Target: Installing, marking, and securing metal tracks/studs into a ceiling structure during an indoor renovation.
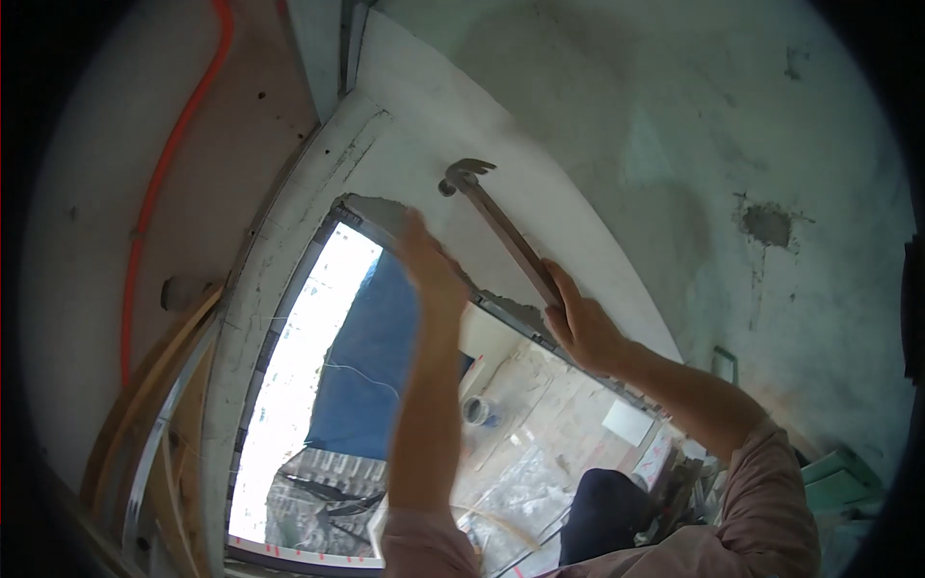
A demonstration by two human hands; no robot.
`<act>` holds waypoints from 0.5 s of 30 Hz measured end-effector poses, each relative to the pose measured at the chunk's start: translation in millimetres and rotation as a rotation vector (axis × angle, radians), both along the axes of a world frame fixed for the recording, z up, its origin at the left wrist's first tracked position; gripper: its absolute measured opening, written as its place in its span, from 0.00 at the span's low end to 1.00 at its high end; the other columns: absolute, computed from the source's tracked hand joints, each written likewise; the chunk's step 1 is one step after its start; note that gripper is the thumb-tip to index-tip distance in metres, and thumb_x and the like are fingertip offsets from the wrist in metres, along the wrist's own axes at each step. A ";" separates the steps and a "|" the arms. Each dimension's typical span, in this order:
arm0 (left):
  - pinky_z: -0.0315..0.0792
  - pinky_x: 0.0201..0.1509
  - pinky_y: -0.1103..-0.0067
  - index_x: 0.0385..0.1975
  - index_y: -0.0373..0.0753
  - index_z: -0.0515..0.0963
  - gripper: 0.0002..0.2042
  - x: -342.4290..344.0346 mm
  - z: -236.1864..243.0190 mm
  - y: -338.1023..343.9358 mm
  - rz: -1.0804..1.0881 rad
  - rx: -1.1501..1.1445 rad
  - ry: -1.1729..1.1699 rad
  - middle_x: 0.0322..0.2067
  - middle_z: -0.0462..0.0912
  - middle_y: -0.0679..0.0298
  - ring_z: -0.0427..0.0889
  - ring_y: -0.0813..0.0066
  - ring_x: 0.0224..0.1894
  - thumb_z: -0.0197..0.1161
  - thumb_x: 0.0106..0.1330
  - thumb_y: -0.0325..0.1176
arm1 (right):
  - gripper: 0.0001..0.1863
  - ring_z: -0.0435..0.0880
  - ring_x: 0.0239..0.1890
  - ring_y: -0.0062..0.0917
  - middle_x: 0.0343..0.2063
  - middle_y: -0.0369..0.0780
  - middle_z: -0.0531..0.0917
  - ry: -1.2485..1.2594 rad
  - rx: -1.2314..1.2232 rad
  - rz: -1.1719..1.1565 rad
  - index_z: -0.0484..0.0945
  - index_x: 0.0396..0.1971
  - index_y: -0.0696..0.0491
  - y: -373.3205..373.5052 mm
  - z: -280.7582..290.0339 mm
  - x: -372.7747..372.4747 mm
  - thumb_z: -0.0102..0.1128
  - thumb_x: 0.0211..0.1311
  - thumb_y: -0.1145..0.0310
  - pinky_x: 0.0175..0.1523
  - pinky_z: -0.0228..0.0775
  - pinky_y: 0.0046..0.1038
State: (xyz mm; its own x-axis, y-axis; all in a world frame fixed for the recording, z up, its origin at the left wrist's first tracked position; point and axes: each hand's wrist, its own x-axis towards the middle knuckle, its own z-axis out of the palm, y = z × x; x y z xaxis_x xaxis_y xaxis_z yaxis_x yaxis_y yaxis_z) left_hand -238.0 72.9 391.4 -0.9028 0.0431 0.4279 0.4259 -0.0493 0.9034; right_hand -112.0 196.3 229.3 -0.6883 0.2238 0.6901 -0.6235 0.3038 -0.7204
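Grasping the claw hammer point(506, 234) with our right hand point(590, 332), we have it raised in front of the pale wall point(549, 212), its head near our left hand point(426, 258). That left hand is blurred by the ragged plaster edge point(520, 310), so we cannot tell whether its fingers hold anything. A poorly aimed swing could catch them, and a hard knock on the broken edge could drop fragments onto our forearms point(424, 414).

Dusty-pink elbow-length sleeves point(769, 486), loosely creased; dark navy trouser leg point(603, 515).
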 end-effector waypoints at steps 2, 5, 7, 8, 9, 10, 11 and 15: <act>0.58 0.20 0.85 0.39 0.47 0.75 0.13 36.7 -76.1 13.5 -0.158 0.096 -0.237 0.18 0.59 0.77 0.57 0.85 0.16 0.57 0.69 0.49 | 0.36 0.79 0.25 0.56 0.27 0.58 0.80 -0.038 0.024 0.000 0.39 0.69 0.57 -3.4 -8.3 14.6 0.48 0.68 0.72 0.32 0.68 0.52; 0.63 0.26 0.83 0.29 0.41 0.77 0.09 80.4 -119.2 30.6 -0.385 -0.201 -0.267 0.21 0.68 0.74 0.68 0.82 0.22 0.64 0.65 0.39 | 0.36 0.82 0.33 0.52 0.35 0.56 0.81 -0.313 0.095 0.121 0.48 0.69 0.56 -7.1 -29.6 41.3 0.54 0.65 0.70 0.37 0.71 0.48; 0.67 0.30 0.78 0.28 0.39 0.77 0.08 81.5 -123.0 26.4 -0.267 -0.376 -0.249 0.26 0.71 0.71 0.72 0.77 0.29 0.65 0.63 0.36 | 0.33 0.81 0.40 0.48 0.40 0.54 0.80 -0.051 0.295 -0.070 0.56 0.66 0.55 14.0 -22.2 59.8 0.58 0.63 0.68 0.43 0.71 0.45; 0.71 0.35 0.74 0.27 0.36 0.77 0.08 79.5 -124.8 23.2 -0.139 -0.562 -0.230 0.31 0.73 0.67 0.77 0.71 0.35 0.67 0.60 0.33 | 0.31 0.80 0.46 0.44 0.46 0.51 0.79 0.215 0.480 -0.253 0.64 0.63 0.54 26.6 -14.6 72.8 0.62 0.61 0.65 0.48 0.70 0.43; 0.71 0.35 0.74 0.27 0.36 0.77 0.08 79.1 -120.0 19.4 -0.144 -0.570 -0.230 0.31 0.73 0.67 0.77 0.71 0.35 0.67 0.60 0.33 | 0.28 0.73 0.55 0.38 0.52 0.45 0.74 0.233 0.518 -0.369 0.74 0.56 0.52 42.4 10.3 101.2 0.67 0.54 0.61 0.57 0.64 0.42; 0.72 0.38 0.70 0.28 0.35 0.76 0.07 79.3 -110.0 17.2 -0.024 -0.855 0.110 0.32 0.74 0.64 0.78 0.65 0.37 0.66 0.57 0.30 | 0.30 0.73 0.54 0.39 0.52 0.45 0.74 0.333 0.504 -0.440 0.72 0.57 0.51 57.2 33.4 121.5 0.67 0.54 0.60 0.58 0.62 0.48; 0.72 0.41 0.67 0.29 0.33 0.76 0.07 84.0 -101.3 10.2 0.106 -1.124 0.456 0.33 0.75 0.61 0.78 0.59 0.39 0.66 0.54 0.28 | 0.32 0.73 0.55 0.39 0.52 0.45 0.74 0.343 0.578 -0.569 0.72 0.58 0.51 65.4 54.1 137.3 0.68 0.52 0.60 0.58 0.61 0.50; 0.71 0.41 0.66 0.28 0.40 0.77 0.08 98.6 -56.9 31.1 -0.154 -1.624 1.080 0.36 0.74 0.62 0.77 0.61 0.43 0.67 0.49 0.27 | 0.35 0.76 0.53 0.43 0.52 0.47 0.74 0.050 0.512 -0.477 0.67 0.62 0.53 84.0 56.6 133.2 0.68 0.52 0.66 0.56 0.68 0.45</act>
